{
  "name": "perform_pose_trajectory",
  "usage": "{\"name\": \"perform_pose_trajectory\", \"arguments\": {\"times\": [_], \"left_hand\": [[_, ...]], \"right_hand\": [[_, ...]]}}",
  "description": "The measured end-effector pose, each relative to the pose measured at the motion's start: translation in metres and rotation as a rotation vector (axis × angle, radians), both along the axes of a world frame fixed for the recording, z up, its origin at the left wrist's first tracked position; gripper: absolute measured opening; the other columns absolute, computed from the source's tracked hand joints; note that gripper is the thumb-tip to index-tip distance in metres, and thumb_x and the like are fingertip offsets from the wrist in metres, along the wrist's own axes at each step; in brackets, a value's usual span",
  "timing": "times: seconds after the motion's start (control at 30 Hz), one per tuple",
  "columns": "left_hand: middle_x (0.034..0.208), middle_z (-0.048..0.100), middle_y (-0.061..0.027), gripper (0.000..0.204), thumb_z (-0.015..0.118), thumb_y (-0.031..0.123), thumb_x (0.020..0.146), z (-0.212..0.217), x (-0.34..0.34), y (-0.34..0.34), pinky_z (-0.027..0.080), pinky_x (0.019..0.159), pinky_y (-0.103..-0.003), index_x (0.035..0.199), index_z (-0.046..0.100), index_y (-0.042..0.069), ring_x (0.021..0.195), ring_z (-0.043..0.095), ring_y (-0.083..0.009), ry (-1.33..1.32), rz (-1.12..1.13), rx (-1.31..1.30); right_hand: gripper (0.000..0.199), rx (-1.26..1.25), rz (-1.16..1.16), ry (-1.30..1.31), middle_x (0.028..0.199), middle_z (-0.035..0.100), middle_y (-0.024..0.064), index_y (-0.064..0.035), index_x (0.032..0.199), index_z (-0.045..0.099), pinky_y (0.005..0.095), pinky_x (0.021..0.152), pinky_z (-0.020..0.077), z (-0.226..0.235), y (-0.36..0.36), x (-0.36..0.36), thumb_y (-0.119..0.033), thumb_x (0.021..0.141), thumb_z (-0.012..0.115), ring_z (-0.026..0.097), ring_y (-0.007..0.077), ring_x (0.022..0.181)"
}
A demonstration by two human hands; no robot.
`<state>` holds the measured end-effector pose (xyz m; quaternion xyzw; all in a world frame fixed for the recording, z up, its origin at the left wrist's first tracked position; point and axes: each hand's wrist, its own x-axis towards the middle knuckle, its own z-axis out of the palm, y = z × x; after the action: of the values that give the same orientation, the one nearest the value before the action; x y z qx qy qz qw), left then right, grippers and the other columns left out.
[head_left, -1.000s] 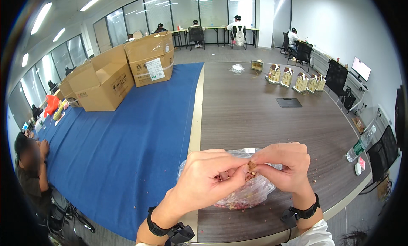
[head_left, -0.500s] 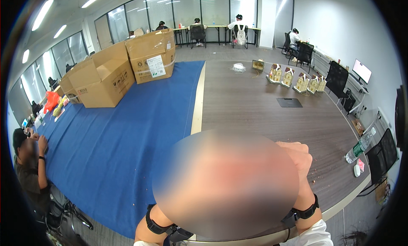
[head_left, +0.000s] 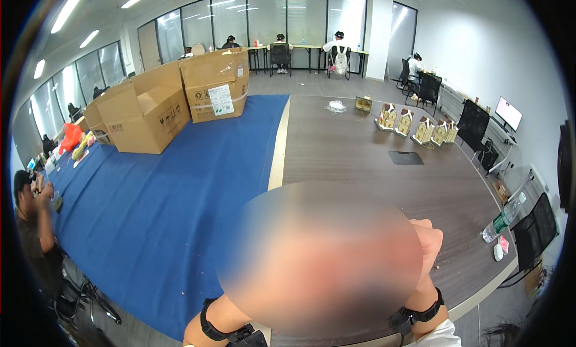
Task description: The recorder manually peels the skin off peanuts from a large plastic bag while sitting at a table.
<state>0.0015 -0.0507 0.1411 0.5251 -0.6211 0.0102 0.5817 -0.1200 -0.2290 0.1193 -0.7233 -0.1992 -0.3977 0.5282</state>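
Observation:
A large blurred patch covers the middle of the view, over most of both hands. From the lower left rises my left forearm (head_left: pixel 227 311) with a black wrist strap; its fingers are lost in the blur. At the right rim of the patch shows part of my right hand (head_left: pixel 428 242), knuckles bent and fingers curled in. Whatever lies in that grip is hidden. Both hands are close together above the near edge of the brown wood-grain table (head_left: pixel 336 161). Small reddish crumbs lie beside my right hand.
Several miniature houses (head_left: pixel 403 124) stand at the far right, near a dark flat plate (head_left: pixel 406 158) and a white cable bundle (head_left: pixel 336 107). A water bottle (head_left: pixel 503 218) stands at right. Cardboard boxes (head_left: pixel 147 122) sit on blue cloth (head_left: pixel 198 185). A co-worker (head_left: pixel 33 215) is at left.
The view has shifted slightly, and my right hand sits a little lower and nearer. At left, the co-worker's raised hand has moved nearer the head.

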Motion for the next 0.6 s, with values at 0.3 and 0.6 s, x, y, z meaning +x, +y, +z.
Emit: {"name": "perform_pose_trajectory", "arguments": {"times": [0.3, 0.6], "left_hand": [[0.073, 0.07, -0.0113, 0.015, 0.063, -0.01, 0.076, 0.016, 0.016, 0.013, 0.05, 0.059, -0.028, 0.087, 0.072, -0.006, 0.062, 0.064, -0.0185, -0.188, 0.29, -0.236], [0.076, 0.068, -0.0135, 0.019, 0.065, 0.016, 0.088, 0.01, 0.022, 0.02, 0.041, 0.059, -0.027, 0.075, 0.064, 0.003, 0.063, 0.053, -0.0151, -0.201, 0.266, -0.354]], "right_hand": [[0.03, -0.618, -0.334, 0.122, 0.108, 0.073, 0.0169, -0.0004, 0.099, 0.073, 0.0361, 0.076, 0.0569, 0.029, 0.002, -0.005, -0.004, 0.07, 0.081, 0.071, 0.0307, 0.091], [0.027, -0.34, -0.024, 0.174, 0.086, 0.072, 0.0131, -0.0013, 0.097, 0.074, 0.0376, 0.072, 0.0556, 0.043, -0.017, -0.021, -0.004, 0.07, 0.078, 0.07, 0.0341, 0.079]]}}
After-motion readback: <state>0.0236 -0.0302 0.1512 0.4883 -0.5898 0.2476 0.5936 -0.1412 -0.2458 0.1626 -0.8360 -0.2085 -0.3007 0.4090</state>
